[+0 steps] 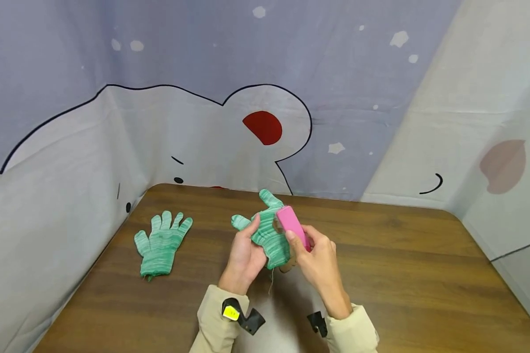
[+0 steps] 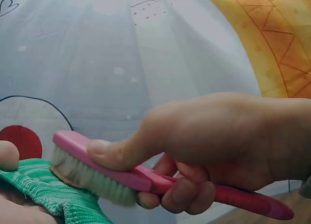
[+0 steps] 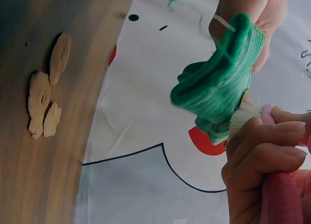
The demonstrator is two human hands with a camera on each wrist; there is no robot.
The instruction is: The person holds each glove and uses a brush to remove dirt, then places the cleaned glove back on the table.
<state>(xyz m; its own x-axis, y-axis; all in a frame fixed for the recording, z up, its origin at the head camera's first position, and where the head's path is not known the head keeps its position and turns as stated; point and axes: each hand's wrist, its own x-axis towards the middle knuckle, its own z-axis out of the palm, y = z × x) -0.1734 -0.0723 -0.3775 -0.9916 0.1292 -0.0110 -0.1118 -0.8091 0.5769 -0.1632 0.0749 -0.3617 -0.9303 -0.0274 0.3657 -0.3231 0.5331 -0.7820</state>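
My left hand [image 1: 243,257] holds a green-and-white knitted glove [image 1: 271,247], its thumb on top of the fabric. My right hand [image 1: 320,260] grips a pink brush [image 1: 293,226], whose red-pink handle [image 2: 252,200] extends past the fingers in the left wrist view. White bristles [image 2: 92,178] press against a tan-brown piece [image 2: 65,178] lying on the glove. Most of that piece is hidden by the brush, so its kind is unclear. Three flat, knobbly tan pieces [image 3: 40,102], like ginger root, lie on the table in the right wrist view.
A matching green glove [image 1: 161,247] lies flat on the left side of the brown wooden table [image 1: 402,274], fingers pointing away. Printed cloth [image 1: 194,127] hangs behind the table and along its sides. A loose thread [image 1: 272,282] dangles from the held glove.
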